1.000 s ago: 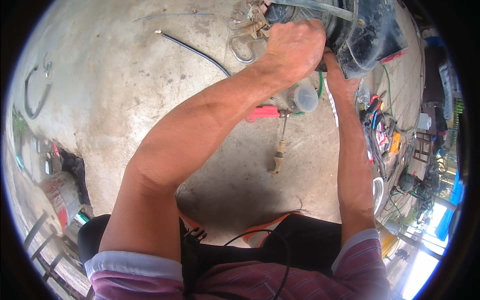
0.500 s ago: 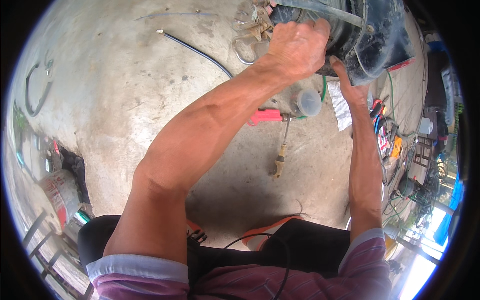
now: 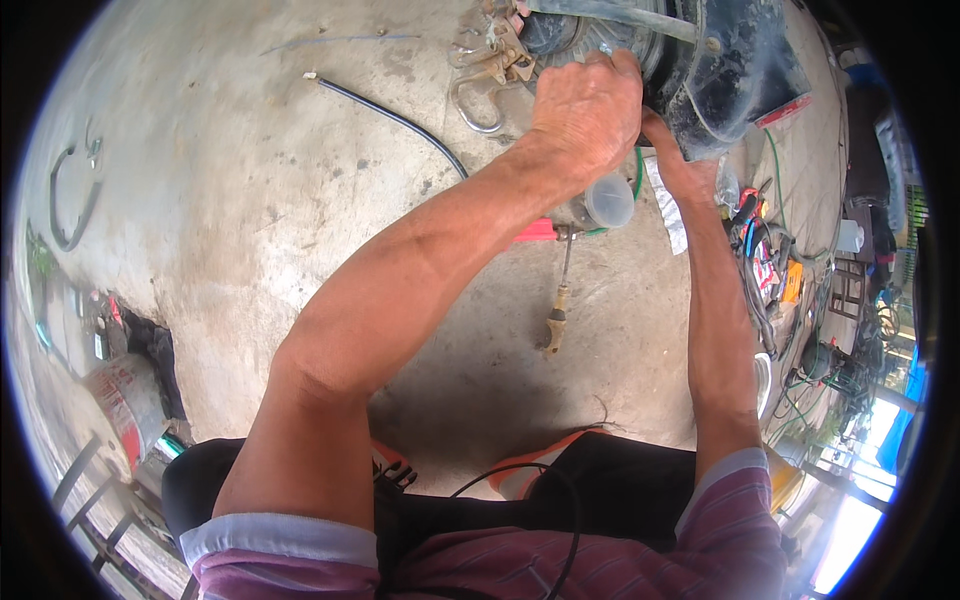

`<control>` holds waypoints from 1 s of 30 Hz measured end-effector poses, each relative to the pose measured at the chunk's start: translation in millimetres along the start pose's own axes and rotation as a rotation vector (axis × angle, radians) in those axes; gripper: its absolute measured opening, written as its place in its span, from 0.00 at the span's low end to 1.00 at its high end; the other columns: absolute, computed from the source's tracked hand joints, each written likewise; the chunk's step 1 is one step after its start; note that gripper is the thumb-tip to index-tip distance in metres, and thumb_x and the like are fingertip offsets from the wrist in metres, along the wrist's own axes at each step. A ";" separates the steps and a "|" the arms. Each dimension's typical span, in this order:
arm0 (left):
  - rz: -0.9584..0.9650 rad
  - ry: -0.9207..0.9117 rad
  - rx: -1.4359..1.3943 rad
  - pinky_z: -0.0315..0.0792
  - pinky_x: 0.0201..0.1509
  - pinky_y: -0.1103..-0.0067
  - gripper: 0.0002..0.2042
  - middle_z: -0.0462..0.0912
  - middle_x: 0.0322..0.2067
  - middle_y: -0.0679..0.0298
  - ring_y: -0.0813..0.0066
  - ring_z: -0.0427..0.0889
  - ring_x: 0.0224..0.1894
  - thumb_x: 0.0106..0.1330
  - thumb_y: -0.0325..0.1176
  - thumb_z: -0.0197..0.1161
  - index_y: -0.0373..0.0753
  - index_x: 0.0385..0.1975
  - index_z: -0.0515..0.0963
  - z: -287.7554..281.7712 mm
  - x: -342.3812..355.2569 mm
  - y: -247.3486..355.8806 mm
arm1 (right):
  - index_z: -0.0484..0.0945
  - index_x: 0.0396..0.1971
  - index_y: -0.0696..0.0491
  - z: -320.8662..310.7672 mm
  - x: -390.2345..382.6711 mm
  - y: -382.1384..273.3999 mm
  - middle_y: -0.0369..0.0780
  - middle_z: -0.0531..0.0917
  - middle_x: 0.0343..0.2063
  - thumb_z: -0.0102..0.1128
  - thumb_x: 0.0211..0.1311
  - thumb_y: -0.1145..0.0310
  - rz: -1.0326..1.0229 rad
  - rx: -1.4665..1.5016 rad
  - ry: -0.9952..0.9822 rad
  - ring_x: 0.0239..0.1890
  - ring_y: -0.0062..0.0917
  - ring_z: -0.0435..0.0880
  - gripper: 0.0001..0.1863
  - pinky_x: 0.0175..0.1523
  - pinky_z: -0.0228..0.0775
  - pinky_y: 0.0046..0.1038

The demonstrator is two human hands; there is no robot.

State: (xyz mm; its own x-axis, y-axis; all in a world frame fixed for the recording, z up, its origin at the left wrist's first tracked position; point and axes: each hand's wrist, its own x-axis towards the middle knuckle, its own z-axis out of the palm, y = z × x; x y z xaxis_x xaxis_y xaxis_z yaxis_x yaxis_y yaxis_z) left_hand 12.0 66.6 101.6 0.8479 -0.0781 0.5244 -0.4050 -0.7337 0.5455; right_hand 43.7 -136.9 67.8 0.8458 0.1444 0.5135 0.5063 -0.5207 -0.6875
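Observation:
At the top of the view is a dirty black wheel assembly (image 3: 745, 70) with a curved guard and a grey bar across it. My left hand (image 3: 590, 110) is closed against its near side; whatever is in the fingers is hidden. My right hand (image 3: 685, 165) grips the lower edge, thumb showing and fingers mostly behind the black part. Beneath them lie a lidded clear tub (image 3: 608, 200), a pink tool (image 3: 535, 231) partly under my left forearm, a yellow-handled screwdriver (image 3: 558, 305) and a white sheet (image 3: 668, 210). Rusty metal pieces (image 3: 495, 60) lie left of the wheel.
On the concrete floor (image 3: 200, 200) lie a black hose (image 3: 390, 110) and a curved metal piece (image 3: 75, 200) farther left. A bucket (image 3: 125, 400) stands beside a dark hole at lower left. Tools and cables (image 3: 765, 270) crowd the right side, along with green hose.
My left fist has shifted slightly down against the wheel, and its forearm covers more of the pink tool. The whole view has drifted a little; my right hand stays at the lower edge.

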 end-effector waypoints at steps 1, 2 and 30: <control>0.006 -0.019 0.011 0.85 0.37 0.54 0.07 0.88 0.34 0.42 0.41 0.90 0.35 0.65 0.26 0.61 0.30 0.39 0.78 -2.0 0.3 0.8 | 0.84 0.50 0.58 0.8 -0.4 0.8 0.39 0.89 0.44 0.82 0.57 0.65 -0.008 0.009 0.010 0.47 0.27 0.85 0.23 0.56 0.77 0.33; 0.024 -0.039 0.018 0.85 0.38 0.55 0.08 0.88 0.34 0.42 0.41 0.90 0.35 0.65 0.27 0.61 0.30 0.40 0.79 -3.8 1.4 0.7 | 0.84 0.50 0.59 0.6 -0.2 0.5 0.39 0.88 0.44 0.82 0.57 0.65 -0.002 0.022 0.005 0.47 0.27 0.85 0.23 0.56 0.77 0.33; 0.013 -0.006 -0.037 0.83 0.40 0.53 0.11 0.89 0.33 0.49 0.42 0.88 0.33 0.69 0.38 0.60 0.36 0.34 0.79 7.5 1.9 -22.3 | 0.84 0.50 0.61 9.0 -17.9 -30.1 0.38 0.89 0.46 0.80 0.57 0.72 0.220 0.009 0.048 0.47 0.23 0.86 0.21 0.55 0.78 0.28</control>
State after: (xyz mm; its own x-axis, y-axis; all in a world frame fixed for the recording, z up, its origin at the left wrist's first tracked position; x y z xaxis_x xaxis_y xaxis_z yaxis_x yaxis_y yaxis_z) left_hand 25.2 77.8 85.6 0.8443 -0.0917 0.5280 -0.4285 -0.7072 0.5624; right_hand 14.8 -116.3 74.7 0.9270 -0.0120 0.3748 0.3126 -0.5275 -0.7900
